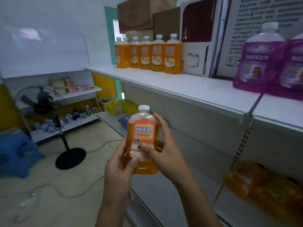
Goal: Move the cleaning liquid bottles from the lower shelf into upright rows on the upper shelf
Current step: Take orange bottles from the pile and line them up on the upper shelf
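Observation:
I hold an orange cleaning liquid bottle (143, 128) with a white cap upright in front of me, below the upper shelf (188, 89). My left hand (120, 169) grips its lower left side, and my right hand (161, 149) wraps round its right side with the thumb on the label. A row of several matching orange bottles (148, 54) stands upright at the back left of the upper shelf. More orange bottles (262, 187) lie on their sides on the lower shelf (226, 208) at the right.
Two large purple jugs (268, 63) stand on the upper shelf at the right. Cardboard boxes (147, 15) and a white carton (200, 36) stand behind the row. A standing fan (47, 104), a blue stool (18, 153) and cables are on the floor at the left.

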Available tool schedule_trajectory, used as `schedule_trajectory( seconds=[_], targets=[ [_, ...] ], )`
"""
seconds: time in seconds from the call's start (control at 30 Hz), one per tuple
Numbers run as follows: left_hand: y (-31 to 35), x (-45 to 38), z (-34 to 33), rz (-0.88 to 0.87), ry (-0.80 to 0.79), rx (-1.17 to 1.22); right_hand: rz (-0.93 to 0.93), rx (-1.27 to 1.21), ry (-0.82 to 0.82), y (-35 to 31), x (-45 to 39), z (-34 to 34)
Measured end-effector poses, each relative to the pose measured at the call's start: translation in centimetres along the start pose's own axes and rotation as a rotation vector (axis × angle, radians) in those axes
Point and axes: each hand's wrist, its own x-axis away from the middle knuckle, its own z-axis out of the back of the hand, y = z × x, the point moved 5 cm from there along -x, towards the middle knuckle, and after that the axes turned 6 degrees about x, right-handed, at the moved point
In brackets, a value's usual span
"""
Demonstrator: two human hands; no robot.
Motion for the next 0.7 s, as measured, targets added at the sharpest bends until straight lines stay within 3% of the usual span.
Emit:
schedule_trajectory(
  seconds=[0.3,0.4,0.7],
  targets=[
    [1.4,-11.3,4.2,-0.146,0.044,0.102,0.213,0.122,-0.127,-0.5,-12.1,-4.9],
    [1.7,-14.5,4.5,-0.123,0.004,0.164,0.291,0.266,-0.065,-1.7,-15.0,-5.5],
    [4.8,-26.3,5.5,-0.225,-0.213,0.133,0.361,0.246,0.091,-4.3,-24.0,-6.8]
  ],
)
